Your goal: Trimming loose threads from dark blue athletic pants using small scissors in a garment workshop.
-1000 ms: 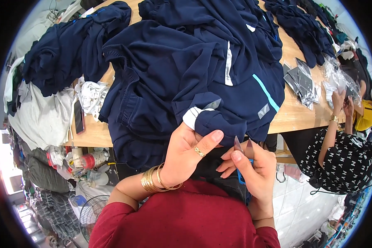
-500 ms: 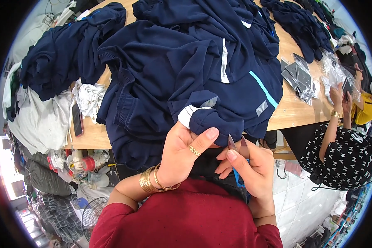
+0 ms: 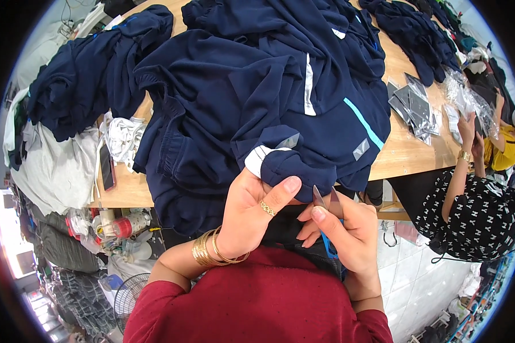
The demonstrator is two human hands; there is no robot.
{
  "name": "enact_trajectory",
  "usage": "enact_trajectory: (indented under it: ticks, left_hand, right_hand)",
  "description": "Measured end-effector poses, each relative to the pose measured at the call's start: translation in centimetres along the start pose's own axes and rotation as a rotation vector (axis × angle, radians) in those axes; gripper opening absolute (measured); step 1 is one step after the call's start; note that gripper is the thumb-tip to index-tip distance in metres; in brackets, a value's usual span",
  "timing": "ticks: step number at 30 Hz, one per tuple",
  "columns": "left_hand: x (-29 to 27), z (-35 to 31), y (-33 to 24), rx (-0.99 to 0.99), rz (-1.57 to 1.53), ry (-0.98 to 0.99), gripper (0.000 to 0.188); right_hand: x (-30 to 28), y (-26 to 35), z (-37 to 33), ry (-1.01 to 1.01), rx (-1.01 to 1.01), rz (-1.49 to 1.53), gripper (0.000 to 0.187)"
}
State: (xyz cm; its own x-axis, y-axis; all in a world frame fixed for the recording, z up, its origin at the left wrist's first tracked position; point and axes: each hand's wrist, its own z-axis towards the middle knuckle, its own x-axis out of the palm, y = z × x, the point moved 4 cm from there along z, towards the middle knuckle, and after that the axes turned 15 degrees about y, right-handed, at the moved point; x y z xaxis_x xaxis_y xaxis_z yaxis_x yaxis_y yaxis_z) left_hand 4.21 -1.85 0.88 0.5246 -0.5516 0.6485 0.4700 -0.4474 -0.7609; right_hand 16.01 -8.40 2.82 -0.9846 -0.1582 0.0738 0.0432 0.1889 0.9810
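Head view: pinching navy garment (image 3: 303, 171) by folded end between thumb and fingers of left hand (image 3: 249, 214), mid-frame, near front edge of surface (image 3: 409, 157). Can't see far fingertips. Gripping snips (image 3: 336, 207) in right hand (image 3: 352, 231), just right of center, blades parted beside fold; can't tell if touching. Looks mid-step: cloth gathered, snips positioned. Can't see a finished cut or tell remaining amount. Long axis of fold: left to lower right, white band (image 3: 254, 162) at left end. Pointing snips up-frame, slightly left.

The right fingers (image 3: 340, 232) hide much of the blue-handled snips (image 3: 319, 198).
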Motion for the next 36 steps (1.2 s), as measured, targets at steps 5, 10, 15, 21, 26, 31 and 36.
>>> enact_trajectory:
  ticks: [5,10,15,21,26,31,36]
  left_hand:
    - [-0.11,-0.05,0.08,-0.017,0.005,0.014,0.034]
    - [-0.14,-0.14,0.14,-0.025,0.012,0.024,0.034]
    - [-0.2,-0.27,0.18,-0.016,0.024,0.015,0.035]
    - [-0.08,-0.26,0.08,-0.019,0.019,0.023,0.038]
    - [0.04,-0.18,0.05,-0.004,0.008,0.029,0.042]
    - [0.07,-0.23,0.01,0.005,0.014,0.037,0.043]
    - [0.04,-0.28,0.1,0.002,0.009,0.049,0.043]
  right_hand:
    - [-0.03,-0.04,0.0,-0.013,0.004,-0.002,0.017]
    - [0.06,-0.08,-0.05,-0.011,-0.033,0.025,0.017]
    - [-0.03,-0.3,-0.08,0.008,-0.002,0.022,0.018]
    - [0.19,-0.52,-0.15,-0.022,-0.014,0.026,0.018]
    - [0.27,-0.47,-0.19,-0.036,-0.03,0.004,0.017]
    - [0.22,-0.43,-0.2,-0.039,-0.018,-0.052,0.016]
    - [0.23,-0.28,-0.27,-0.044,-0.03,-0.082,0.016]
